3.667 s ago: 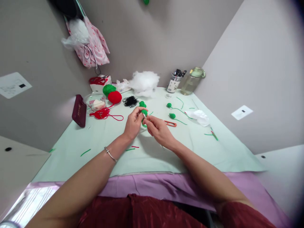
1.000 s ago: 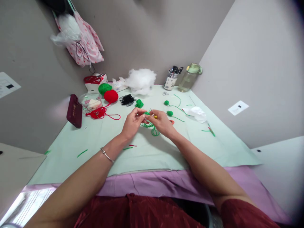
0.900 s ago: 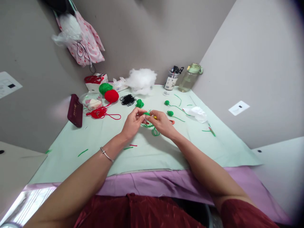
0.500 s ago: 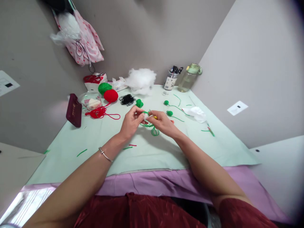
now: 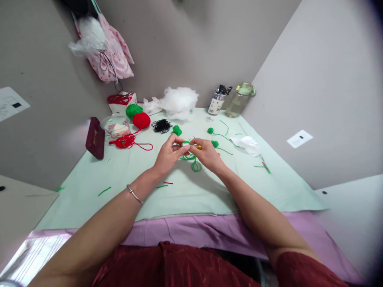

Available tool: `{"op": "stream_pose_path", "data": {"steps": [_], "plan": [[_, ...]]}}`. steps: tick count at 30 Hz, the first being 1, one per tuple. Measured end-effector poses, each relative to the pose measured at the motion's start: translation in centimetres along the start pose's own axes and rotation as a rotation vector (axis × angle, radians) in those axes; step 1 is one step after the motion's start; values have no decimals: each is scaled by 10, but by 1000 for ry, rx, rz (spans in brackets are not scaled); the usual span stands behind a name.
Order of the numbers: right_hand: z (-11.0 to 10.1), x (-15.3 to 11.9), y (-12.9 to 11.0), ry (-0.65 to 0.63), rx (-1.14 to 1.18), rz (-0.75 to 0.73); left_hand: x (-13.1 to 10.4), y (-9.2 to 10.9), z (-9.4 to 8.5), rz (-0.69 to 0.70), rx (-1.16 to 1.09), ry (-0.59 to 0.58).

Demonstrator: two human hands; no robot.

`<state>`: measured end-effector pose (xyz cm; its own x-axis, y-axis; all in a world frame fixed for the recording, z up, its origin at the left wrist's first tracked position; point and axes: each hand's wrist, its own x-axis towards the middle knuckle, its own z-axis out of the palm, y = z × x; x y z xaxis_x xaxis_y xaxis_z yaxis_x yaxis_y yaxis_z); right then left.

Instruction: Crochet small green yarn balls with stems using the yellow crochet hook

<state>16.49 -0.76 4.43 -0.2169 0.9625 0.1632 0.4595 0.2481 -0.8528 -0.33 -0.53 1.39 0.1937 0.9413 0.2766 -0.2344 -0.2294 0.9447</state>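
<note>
Green yarn piece [image 5: 186, 143] pinched between both hands' [image 5: 186, 150] fingertips.

The person wears a dark maroon top [image 5: 173, 265] of smooth, slightly shiny fabric, crossed by soft creases and pale glints, with a small raised fold at the middle of its visible upper edge. To the right of that top, a loose matching maroon sleeve [image 5: 305, 269] covers the upper part of the right arm, and the forearm and right hand [image 5: 206, 154] are bare. Up and to the left of the top, a slim, rounded silver-coloured metal bangle [image 5: 137, 197] with a short crosspiece circles the wrist below the bare left hand [image 5: 167, 156].
</note>
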Motion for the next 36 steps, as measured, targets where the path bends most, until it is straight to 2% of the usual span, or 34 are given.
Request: {"op": "stream_pose_path", "data": {"steps": [7,11,16,19,24,30,36], "plan": [[-9,-6,-11,-51,-110,-31,4,-3,-3,-42,15,-27],[-6,-7,-11,-61,-183,-30,5,-11,0,-16,81,46],[13,-4,-7,6,-283,0,7,-20,3,15,183,165],[19,-3,-7,30,-292,-9,8,-19,4,36,205,229],[17,-3,-9,42,-254,-59,5,-11,4,44,145,276],[15,-1,-6,113,-197,-67,2,-6,6,-5,10,173],[4,3,-1,89,-105,-26,2,-4,1,-14,-51,16]]}}
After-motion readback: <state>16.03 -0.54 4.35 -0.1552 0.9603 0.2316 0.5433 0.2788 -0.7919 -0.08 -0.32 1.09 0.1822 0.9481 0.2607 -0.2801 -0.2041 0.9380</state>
